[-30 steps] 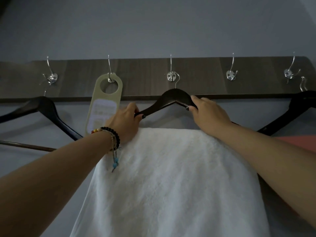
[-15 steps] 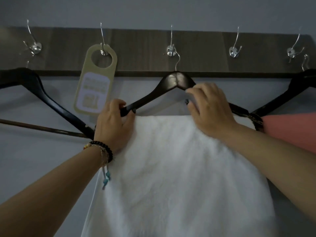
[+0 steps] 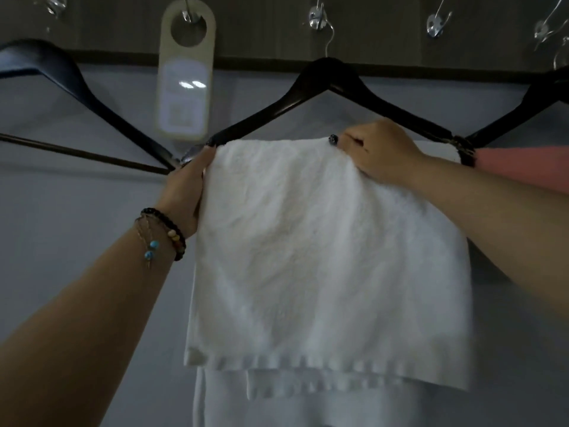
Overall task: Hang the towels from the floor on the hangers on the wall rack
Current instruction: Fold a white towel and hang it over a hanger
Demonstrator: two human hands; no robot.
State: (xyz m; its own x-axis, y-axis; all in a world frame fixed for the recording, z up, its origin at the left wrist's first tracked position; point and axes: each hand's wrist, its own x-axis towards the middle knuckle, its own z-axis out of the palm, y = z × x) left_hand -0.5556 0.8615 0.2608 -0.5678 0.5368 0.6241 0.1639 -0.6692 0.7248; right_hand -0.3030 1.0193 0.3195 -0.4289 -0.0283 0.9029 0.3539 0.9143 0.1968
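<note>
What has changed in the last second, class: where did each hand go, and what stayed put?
Both hands left the black hanger's shoulders and moved down to the white towel. The left hand now holds its left edge; the right hand pinches its top fold. The hanger stays on its hook, the towel draped over its bar, the door tag alongside.
</note>
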